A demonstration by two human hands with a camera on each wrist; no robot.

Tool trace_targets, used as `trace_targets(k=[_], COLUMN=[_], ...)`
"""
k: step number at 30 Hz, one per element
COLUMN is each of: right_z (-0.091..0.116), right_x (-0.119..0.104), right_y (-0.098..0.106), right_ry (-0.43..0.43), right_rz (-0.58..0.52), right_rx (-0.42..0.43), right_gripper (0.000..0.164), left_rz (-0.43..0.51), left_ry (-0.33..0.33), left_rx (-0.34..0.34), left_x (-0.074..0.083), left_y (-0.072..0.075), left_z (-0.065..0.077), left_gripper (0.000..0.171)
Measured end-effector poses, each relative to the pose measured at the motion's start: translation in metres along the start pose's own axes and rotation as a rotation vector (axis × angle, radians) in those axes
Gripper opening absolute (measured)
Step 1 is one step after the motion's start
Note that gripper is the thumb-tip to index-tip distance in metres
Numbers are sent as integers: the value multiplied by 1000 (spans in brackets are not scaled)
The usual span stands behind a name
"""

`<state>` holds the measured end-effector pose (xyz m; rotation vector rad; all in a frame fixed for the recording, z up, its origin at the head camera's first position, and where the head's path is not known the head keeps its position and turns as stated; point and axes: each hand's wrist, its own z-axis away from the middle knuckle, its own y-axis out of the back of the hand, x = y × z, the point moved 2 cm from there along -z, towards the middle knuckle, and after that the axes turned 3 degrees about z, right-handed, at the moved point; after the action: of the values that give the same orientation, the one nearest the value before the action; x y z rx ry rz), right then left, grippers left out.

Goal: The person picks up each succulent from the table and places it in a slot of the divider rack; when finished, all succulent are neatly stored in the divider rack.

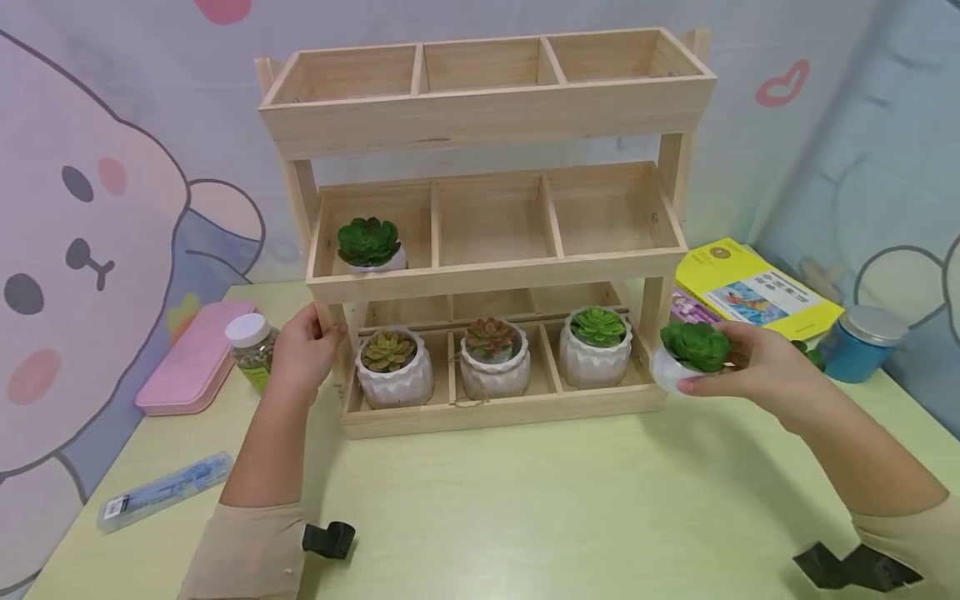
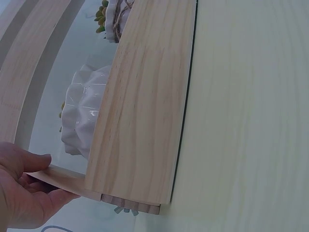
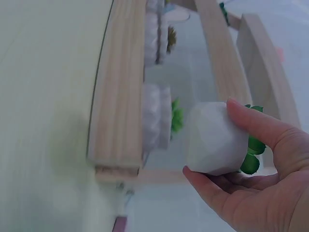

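Note:
A three-tier wooden plant shelf (image 1: 487,121) stands in the middle of the head view. My left hand (image 1: 303,354) grips its left upright, thumb on the wood (image 2: 67,180) in the left wrist view. My right hand (image 1: 776,375) holds a small potted succulent (image 1: 696,346) beside the shelf's right end, thumb and fingers around the white faceted pot (image 3: 215,137). On the bottom tier sit three scalloped white pots with a yellowish succulent (image 1: 388,352), a reddish one (image 1: 489,340) and a light green one (image 1: 597,327). Another dark green succulent (image 1: 369,242) occupies the middle tier's left compartment.
Left of the shelf are a white-lidded jar (image 1: 251,333), a pink case (image 1: 197,358) and a clear blue pencil box (image 1: 167,490). Behind my right hand lie a yellow book (image 1: 757,287) and a blue jar (image 1: 858,346). A printed curtain (image 1: 480,17) hangs behind.

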<state>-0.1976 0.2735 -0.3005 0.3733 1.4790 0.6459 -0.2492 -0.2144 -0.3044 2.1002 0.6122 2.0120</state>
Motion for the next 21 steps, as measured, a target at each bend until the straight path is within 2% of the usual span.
trace_targets(k=[7,13,17,21], right_z=[-1,-11,-18,-26], right_x=[-40,-75,-104,-132], right_y=[-22,-39,-45,-48], right_ry=[125,205,285,356], right_rz=[-100,-112,-94,-139], right_rx=[-81,-173,-200,-233], right_gripper=[70,70,67,64], left_rz=[0,-8,-10,-9], left_ry=[-6,-2,1,9], left_rx=[-2,0,6,6], left_x=[2,2,2,2], left_y=[-1,-1,0,0], left_z=[0,1,1,1], left_gripper=[43,42,42,43])
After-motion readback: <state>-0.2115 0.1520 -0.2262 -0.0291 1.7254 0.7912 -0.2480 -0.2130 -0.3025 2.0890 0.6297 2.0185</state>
